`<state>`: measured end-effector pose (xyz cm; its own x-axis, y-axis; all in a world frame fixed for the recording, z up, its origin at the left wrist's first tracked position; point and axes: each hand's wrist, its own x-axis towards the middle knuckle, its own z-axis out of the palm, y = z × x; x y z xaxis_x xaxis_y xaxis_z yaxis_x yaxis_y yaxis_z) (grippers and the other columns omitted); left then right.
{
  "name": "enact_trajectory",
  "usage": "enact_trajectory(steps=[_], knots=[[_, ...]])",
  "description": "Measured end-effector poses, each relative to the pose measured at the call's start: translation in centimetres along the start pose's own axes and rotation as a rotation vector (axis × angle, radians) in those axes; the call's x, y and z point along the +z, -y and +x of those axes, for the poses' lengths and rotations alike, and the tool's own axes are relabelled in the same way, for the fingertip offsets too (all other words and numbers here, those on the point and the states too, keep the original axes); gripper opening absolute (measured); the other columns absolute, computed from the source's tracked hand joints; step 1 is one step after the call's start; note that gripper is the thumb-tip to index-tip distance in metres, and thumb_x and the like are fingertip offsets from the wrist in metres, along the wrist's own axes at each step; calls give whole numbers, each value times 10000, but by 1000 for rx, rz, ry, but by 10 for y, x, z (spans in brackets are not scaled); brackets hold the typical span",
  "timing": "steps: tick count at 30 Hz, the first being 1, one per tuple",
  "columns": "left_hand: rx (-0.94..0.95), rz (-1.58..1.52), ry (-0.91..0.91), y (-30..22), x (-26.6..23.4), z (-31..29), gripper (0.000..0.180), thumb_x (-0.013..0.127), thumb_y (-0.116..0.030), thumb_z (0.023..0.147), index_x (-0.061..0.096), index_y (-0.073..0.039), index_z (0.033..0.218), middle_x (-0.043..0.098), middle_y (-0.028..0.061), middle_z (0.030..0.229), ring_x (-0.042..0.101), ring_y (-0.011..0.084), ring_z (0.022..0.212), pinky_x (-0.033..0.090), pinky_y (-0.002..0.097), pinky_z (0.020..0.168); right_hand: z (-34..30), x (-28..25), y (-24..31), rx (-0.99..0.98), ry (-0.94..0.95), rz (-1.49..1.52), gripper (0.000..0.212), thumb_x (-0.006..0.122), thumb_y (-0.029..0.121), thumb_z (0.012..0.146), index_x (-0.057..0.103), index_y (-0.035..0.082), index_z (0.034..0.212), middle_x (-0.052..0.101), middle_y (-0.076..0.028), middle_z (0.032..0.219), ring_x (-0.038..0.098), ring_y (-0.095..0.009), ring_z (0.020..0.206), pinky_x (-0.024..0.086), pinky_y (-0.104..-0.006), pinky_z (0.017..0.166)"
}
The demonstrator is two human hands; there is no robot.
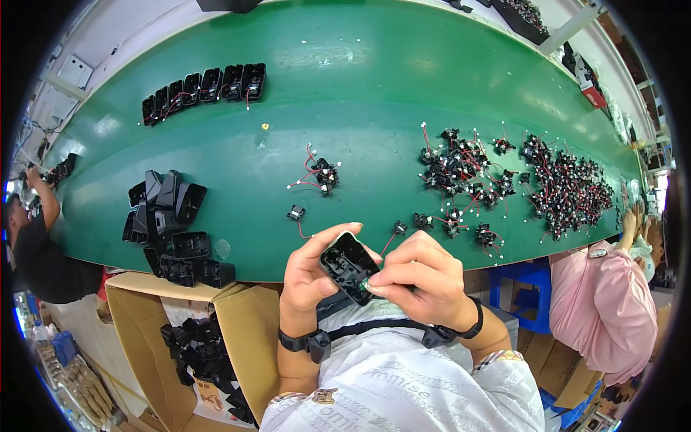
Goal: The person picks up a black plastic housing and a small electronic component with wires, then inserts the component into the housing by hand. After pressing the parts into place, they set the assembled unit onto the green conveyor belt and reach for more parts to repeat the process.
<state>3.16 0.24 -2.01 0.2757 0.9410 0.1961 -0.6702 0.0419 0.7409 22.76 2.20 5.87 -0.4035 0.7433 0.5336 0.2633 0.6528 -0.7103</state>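
Green conveyor belt (374, 93) beyond the fingertips. Cardboard box (237, 338) of black housings below-left of left hand (306, 277). Black plastic housing (348, 263) pinched between both hands' closed fingers; right hand (421, 277) pressing a small part at its lower edge.
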Motion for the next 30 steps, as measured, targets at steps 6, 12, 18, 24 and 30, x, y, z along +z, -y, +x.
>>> enact_trajectory(steps=[6, 12, 18, 24, 30], knots=[[-60, -9, -9, 8, -3, -4, 891, 776, -456, 876, 421, 140, 1435, 555, 209, 1405, 639, 245, 1166, 491, 376, 1014, -4, 5, 3, 152, 42, 52, 206, 869, 54, 702, 778, 89, 883, 554, -28, 808, 542, -159, 726, 441, -287, 611], [-35, -57, -33, 8, 1, -4, 815, 731, -424, 922, 407, 116, 1440, 568, 219, 1371, 656, 287, 1156, 523, 398, 999, -1, -4, 9, 20, 136, -266, 288, 861, 76, 663, 780, 127, 935, 599, -73, 1087, 578, -281, 970, 491, -386, 795], [-19, -85, -46, 15, 9, -2, 771, 706, -409, 949, 377, 63, 1463, 587, 212, 1321, 662, 320, 1124, 542, 412, 963, 15, -16, 6, -60, 314, -190, 421, 866, 124, 608, 732, 76, 1005, 555, -214, 1405, 564, -412, 1253, 488, -485, 1033], [20, -105, -210, 20, 8, 2, 711, 683, -311, 982, 311, 4, 1500, 606, 171, 1287, 639, 254, 1143, 526, 364, 949, 29, -8, -5, -129, 372, -193, 389, 857, 130, 607, 695, 9, 939, 561, -251, 1391, 596, -417, 1231, 523, -472, 974], [337, 1136, -740, -43, -22, 16, 398, 670, -119, 946, 561, -21, 1316, 691, 140, 1142, 651, 240, 1045, 523, 362, 886, 145, 9, -103, -117, 291, -464, 231, 825, 222, 747, 748, 70, 903, 610, -226, 1335, 617, -403, 1168, 497, -473, 989]])
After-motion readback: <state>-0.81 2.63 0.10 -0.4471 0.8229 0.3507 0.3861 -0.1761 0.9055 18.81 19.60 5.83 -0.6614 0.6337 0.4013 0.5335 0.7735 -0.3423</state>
